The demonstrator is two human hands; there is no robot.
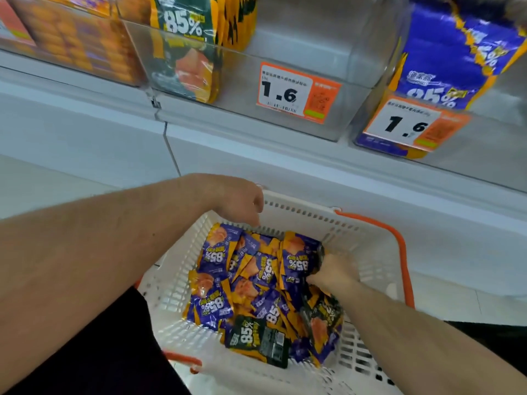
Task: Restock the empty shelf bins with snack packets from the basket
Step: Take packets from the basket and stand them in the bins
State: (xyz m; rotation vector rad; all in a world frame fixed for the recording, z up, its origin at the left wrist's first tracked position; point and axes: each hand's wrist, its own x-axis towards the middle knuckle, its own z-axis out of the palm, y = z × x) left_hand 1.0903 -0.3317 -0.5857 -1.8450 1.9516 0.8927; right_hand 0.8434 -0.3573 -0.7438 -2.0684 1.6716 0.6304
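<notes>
A white plastic basket (368,240) with orange handles sits low in front of me, holding several purple-and-orange snack packets (219,255) and a few dark green ones (258,342). My right hand (332,273) is down among the packets at the basket's right side, its fingers curled round a dark green packet (319,258). My left hand (236,199) hangs over the basket's far left rim, fingers loosely curled, holding nothing. Above, a clear shelf bin (308,44) stands mostly empty, with a few green packets (185,47) at its left end.
A bin on the right holds purple packets (445,52). Orange price tags reading 1.6 (296,92) hang on the bin fronts. A bin at the far left is full of orange packets (71,38). A white shelf ledge (285,166) runs between the bins and the basket.
</notes>
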